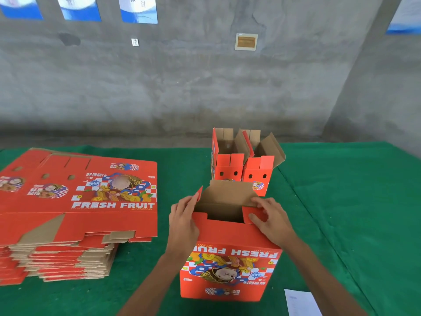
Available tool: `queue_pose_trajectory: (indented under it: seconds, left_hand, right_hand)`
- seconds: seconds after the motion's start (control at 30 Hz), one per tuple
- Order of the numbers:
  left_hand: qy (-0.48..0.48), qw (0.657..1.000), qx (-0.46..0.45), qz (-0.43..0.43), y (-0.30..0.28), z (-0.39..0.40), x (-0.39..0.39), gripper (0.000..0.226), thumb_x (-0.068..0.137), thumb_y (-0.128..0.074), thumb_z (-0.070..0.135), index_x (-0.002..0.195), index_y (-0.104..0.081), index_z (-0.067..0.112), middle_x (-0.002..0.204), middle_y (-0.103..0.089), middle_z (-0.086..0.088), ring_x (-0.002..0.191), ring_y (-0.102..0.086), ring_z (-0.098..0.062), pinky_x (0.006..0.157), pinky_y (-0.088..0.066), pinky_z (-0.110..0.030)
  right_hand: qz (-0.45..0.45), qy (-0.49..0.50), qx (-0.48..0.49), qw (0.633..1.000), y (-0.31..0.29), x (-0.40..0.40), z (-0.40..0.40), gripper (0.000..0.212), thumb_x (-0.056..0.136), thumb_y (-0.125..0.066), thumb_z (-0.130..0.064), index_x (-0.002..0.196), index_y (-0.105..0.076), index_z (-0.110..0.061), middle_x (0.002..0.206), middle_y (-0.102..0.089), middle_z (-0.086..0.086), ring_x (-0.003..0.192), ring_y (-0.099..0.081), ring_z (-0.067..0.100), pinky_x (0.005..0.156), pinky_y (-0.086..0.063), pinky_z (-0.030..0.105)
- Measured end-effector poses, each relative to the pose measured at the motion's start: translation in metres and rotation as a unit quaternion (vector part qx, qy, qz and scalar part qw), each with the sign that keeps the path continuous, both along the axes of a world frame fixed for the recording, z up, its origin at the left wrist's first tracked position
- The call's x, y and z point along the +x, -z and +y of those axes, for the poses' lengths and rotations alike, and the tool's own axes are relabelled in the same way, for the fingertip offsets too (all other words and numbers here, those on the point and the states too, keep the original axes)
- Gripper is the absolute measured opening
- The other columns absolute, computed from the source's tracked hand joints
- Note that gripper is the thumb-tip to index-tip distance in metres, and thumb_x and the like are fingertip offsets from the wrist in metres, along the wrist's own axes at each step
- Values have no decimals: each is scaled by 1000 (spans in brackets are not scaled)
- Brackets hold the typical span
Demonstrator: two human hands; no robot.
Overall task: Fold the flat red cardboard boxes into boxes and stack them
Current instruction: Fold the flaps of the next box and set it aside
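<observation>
Hands first: you have both on the red box (pixel 230 254) standing near the front edge of the table (pixel 341 201), a little right of the middle. Your left hand (pixel 183 224) lies against the box's left side with fairly straight fingers, and its fingertips touch the small side flap (pixel 198 194) that stands up at the left corner. Your right hand (pixel 271 221) pinches the small red tab (pixel 251 213) at the right of the opening, thumb on the near face and fingers curled over the edge. The box is upside down to you, with the "FRESH FRUIT" lettering and the cartoon figure inverted on the near face. Its end is open and you can see brown cardboard inside; the far flap (pixel 227 192) stands up behind the opening.

Behind it, toward the far edge, 2 folded boxes (pixel 241 169) stand side by side and touching, with their top flaps open. At the left side of the table sits a thick pile of flat boxes (pixel 75 201), the top 1 printed face up; the pile runs past the left edge of the view.

A green cloth covers the table. A white sheet of paper (pixel 300 302) lies at the front edge, right of the box you hold. Beyond the table is a grey concrete wall (pixel 182 76) with blue-and-white posters (pixel 139 9) along the top.
</observation>
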State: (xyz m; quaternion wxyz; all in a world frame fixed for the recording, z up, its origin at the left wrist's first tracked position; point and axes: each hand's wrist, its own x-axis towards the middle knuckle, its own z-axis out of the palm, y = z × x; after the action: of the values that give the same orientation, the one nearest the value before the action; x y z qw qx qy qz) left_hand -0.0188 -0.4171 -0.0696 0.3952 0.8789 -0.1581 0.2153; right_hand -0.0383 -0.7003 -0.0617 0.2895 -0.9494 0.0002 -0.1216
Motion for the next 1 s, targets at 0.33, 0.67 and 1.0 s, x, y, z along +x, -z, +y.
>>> queue_pose_trajectory:
  seconds: [0.33,0.67,1.0]
  left_hand:
    - [70,985,148,52,10,6,1,32,106,-51,34,130,-71,26,137,-63,13,131,-51,-5,121,-30,-41]
    - [25,977,133,162,-14,-15,18,88,101,-58,27,163,4,37,124,-44,0,116,-42,-20,96,-49,-47]
    - [97,976,69,183,-4,-4,29,82,97,-67,20,159,-18,43,164,-25,11,150,-18,-16,120,-29,-47]
  right_hand:
    - [-26,64,40,997,9,19,4,42,102,-56,-32,142,-50,-42,94,-56,-7,91,-58,19,79,-47,36]
    - [57,92,286,952,19,10,-12,23,96,-68,-46,114,-72,-33,129,-59,0,118,-58,15,105,-46,39]
    - [-15,11,349,937,15,3,-6,23,100,-65,-12,116,-75,-25,130,-65,-11,126,-56,8,110,-41,30]
